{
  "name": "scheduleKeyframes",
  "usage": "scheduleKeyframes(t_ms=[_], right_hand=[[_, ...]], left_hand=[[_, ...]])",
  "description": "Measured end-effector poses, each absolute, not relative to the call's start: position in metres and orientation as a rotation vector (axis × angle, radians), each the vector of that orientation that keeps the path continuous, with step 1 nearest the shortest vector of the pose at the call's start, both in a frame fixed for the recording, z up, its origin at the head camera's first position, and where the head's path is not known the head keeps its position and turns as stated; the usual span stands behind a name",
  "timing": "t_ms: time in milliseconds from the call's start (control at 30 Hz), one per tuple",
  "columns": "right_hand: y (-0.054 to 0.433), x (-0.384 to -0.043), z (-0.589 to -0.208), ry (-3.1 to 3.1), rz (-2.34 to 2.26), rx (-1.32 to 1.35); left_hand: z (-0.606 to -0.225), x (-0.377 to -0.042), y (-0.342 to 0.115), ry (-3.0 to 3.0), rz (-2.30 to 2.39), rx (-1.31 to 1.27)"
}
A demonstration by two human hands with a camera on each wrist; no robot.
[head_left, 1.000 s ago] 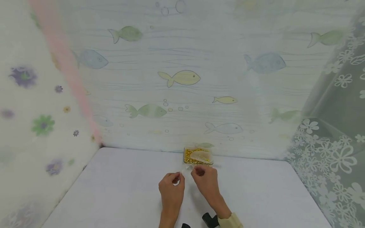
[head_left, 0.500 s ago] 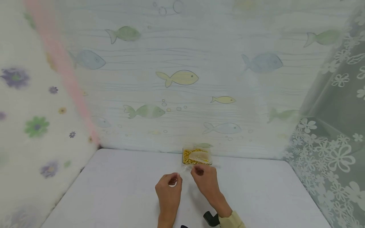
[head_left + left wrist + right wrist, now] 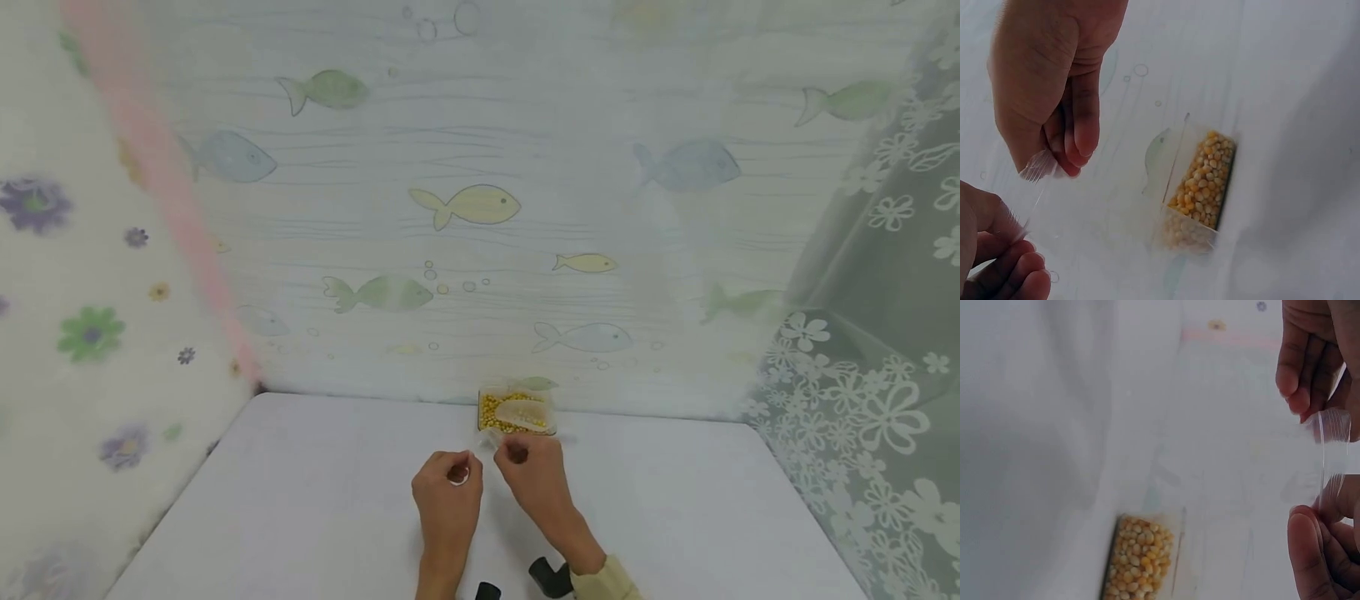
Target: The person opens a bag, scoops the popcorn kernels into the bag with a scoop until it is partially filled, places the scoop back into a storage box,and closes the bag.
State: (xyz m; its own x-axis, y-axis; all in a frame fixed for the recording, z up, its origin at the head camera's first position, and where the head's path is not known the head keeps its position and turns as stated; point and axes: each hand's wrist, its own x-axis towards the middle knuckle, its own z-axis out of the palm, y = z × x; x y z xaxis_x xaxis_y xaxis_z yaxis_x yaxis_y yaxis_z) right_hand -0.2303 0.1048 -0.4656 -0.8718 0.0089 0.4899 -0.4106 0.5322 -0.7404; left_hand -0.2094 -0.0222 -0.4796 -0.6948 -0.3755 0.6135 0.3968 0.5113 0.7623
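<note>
A clear plastic zip bag [image 3: 1334,450] with a ribbed strip along its edge spans the space between both hands. My left hand [image 3: 448,500] pinches one side of it between thumb and fingertips, seen at lower left in the left wrist view. My right hand [image 3: 534,475] pinches the other side, its remaining fingers curled. Just beyond the hands stands a clear rectangular box [image 3: 481,412] of yellow corn kernels [image 3: 1205,181]. A pale rounded shape [image 3: 517,410] shows over the kernels in the head view; its kind is unclear. Nothing can be seen inside the bag.
The white tabletop [image 3: 315,492] ends at a back curtain [image 3: 450,125] printed with fish. Flowered fabric [image 3: 90,333] hangs on the left, a lace-patterned sheet [image 3: 892,400] on the right. Dark wrist-camera parts [image 3: 551,577] show near the forearms.
Both hands keep pinching the bag near the same place. The left hand shifted slightly left, then back toward the right hand; the right hand moved slightly left. The view turned a little.
</note>
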Motion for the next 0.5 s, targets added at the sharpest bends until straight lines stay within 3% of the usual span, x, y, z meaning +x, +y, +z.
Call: scheduleKeyframes(t_ms=[500], right_hand=[[0.1013, -0.2266, -0.4598, -2.335, 1.282, 0.367]], left_hand=[[-0.4735, -0.2121, -0.0178, -2.022, -1.221, -0.029]])
